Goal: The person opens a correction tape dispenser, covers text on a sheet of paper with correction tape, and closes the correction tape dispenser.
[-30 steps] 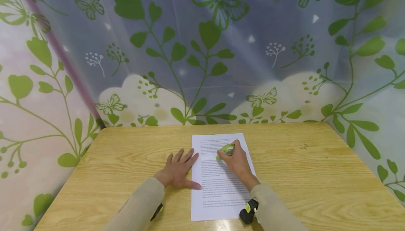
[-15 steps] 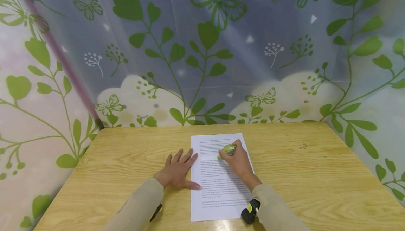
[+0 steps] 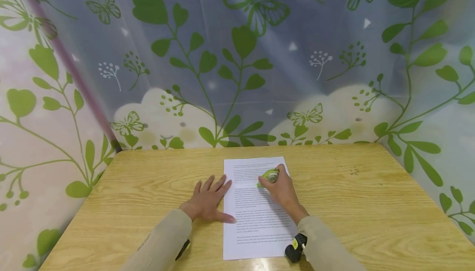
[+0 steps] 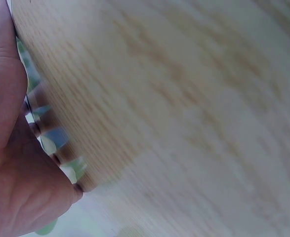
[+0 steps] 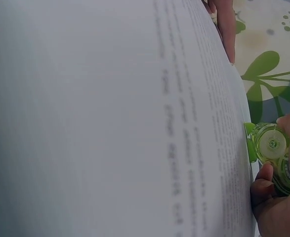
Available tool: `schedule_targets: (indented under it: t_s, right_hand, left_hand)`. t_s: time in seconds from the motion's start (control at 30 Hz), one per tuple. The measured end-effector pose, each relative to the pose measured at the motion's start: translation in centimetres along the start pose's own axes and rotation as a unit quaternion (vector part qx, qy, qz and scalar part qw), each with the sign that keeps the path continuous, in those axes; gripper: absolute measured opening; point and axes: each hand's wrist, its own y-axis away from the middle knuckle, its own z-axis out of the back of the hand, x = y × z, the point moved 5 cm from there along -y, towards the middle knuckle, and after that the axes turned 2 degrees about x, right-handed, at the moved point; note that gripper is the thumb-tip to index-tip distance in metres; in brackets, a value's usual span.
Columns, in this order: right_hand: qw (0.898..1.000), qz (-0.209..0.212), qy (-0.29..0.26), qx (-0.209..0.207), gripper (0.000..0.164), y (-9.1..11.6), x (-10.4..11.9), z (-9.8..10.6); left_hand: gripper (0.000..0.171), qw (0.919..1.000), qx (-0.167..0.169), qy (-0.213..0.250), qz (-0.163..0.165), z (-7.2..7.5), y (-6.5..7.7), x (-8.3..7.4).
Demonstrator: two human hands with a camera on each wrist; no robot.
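A sheet of printed paper (image 3: 259, 251) lies upright on the table in the head view. My right hand (image 3: 285, 190) pinches a green, see-through correction tape (image 3: 272, 175) over the upper right of the sheet. In the right wrist view, the round reel of the correction tape (image 5: 272, 143) shows, and its green tip is down at the paper. A blank white band runs across the text to the left of the tip. My left hand (image 3: 207, 203) rests spread, fingertips and thumb at the sheet's left edge; the left wrist view shows the hand (image 4: 16, 163) low over the wood.
The wooden table (image 3: 352, 213) reaches to a curtain (image 3: 208, 56) with leaf and butterfly prints behind it and at both sides. Dark straps with wrist gear (image 3: 295, 248) sit at the cuffs. A small dark mark (image 3: 354, 172) is on the table at the right.
My right hand has slid a little to the right across the sheet with the correction tape. The left hand keeps its place at the paper's edge.
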Motion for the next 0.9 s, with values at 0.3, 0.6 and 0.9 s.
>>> schedule_targets:
  t_s: [0.3, 0.6, 0.9]
  right_hand:
    - [1.000, 0.001, -0.003, -0.005, 0.044, -0.08, -0.16, 0.23]
    - [1.000, 0.000, -0.002, -0.005, 0.045, -0.05, -0.39, 0.42]
    - [1.000, -0.003, 0.007, -0.005, 0.046, -0.05, -0.51, 0.77]
  left_hand:
    - [0.112, 1.0000, 0.003, 0.000, 0.000, 0.02, 0.01, 0.00]
    - [0.112, 1.0000, 0.001, 0.006, -0.001, -0.08, 0.07, 0.05]
    - [0.112, 0.9999, 0.000, 0.010, -0.004, -0.07, 0.04, 0.10]
